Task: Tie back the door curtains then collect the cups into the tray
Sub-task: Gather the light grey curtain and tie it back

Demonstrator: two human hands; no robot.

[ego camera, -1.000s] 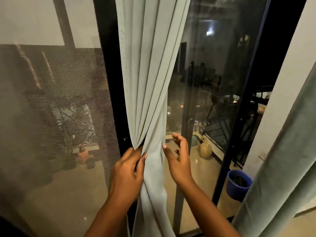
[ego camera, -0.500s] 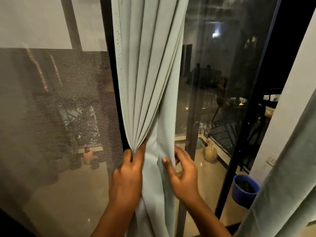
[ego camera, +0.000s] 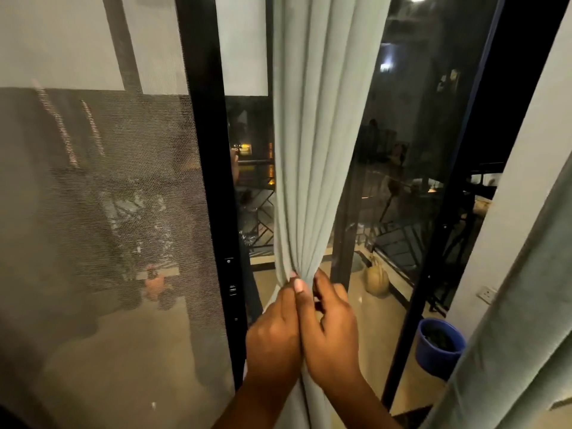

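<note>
Sliding door (ego camera: 402,181), dark glass, night outside; black frame post (ego camera: 210,181) left of centre. Mesh screen (ego camera: 108,196) fills the left half.

Second curtain (ego camera: 526,320), darker grey-green, hangs along the near right edge, untouched.

Pale green curtain (ego camera: 312,134), the task's thing, hangs centre, just right of the frame post. It is now gathered into a tight bundle with narrow pleats; a second ago it hung wider and looser, with the right edge still free. More glass is exposed to its left than before.

Blue bucket (ego camera: 439,348) stands on the floor low right, outside the glass. A round tan object, not identifiable, lies on the floor beyond the curtain.

Left hand (ego camera: 274,339) and right hand (ego camera: 332,329) are pressed side by side, both grips clamped on the curtain at the pinch point. Earlier the right hand was open and apart from the cloth; it has since been closed in.

Judgement: gathering is about done; tying comes next. No tie-back, cups or tray are in view.
</note>
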